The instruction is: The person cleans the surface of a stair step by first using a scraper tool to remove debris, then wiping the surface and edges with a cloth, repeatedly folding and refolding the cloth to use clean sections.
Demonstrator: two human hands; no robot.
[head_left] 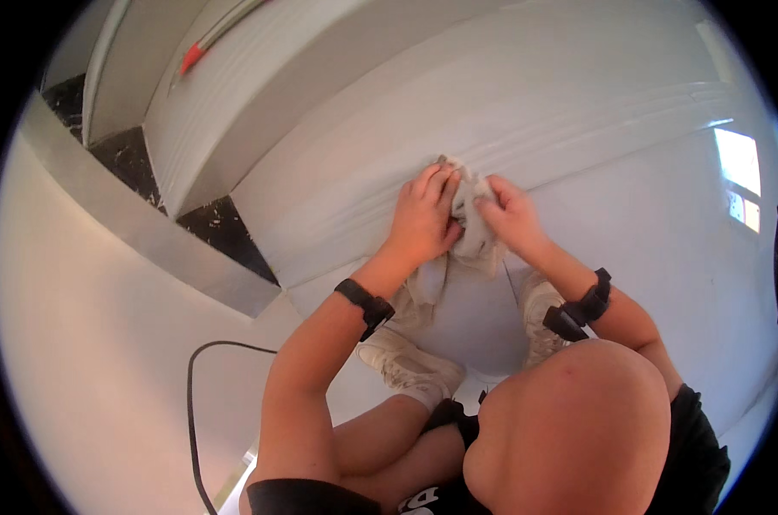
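A crumpled off-white cloth (472,241) is bunched between my two hands, with its loose folds hanging towards my feet. My left hand (423,209) grips its left side, fingers curled over the top and thumb pressed into the folds. On the other side, my right hand (514,215) pinches the cloth's edge between thumb and fingers. Both hands are above the pale tiled floor, in front of my bent knees. Below the cloth are my light sneakers, the left shoe (408,364) and the right shoe (542,315). Each wrist wears a black strap.
A dark cable (191,393) curves across the floor at lower left. Pale panels (260,122) rise at upper left, with black marbled sections (224,225) between them. A red-tipped pole (192,58) lies farther up. Window light (739,161) reflects at right.
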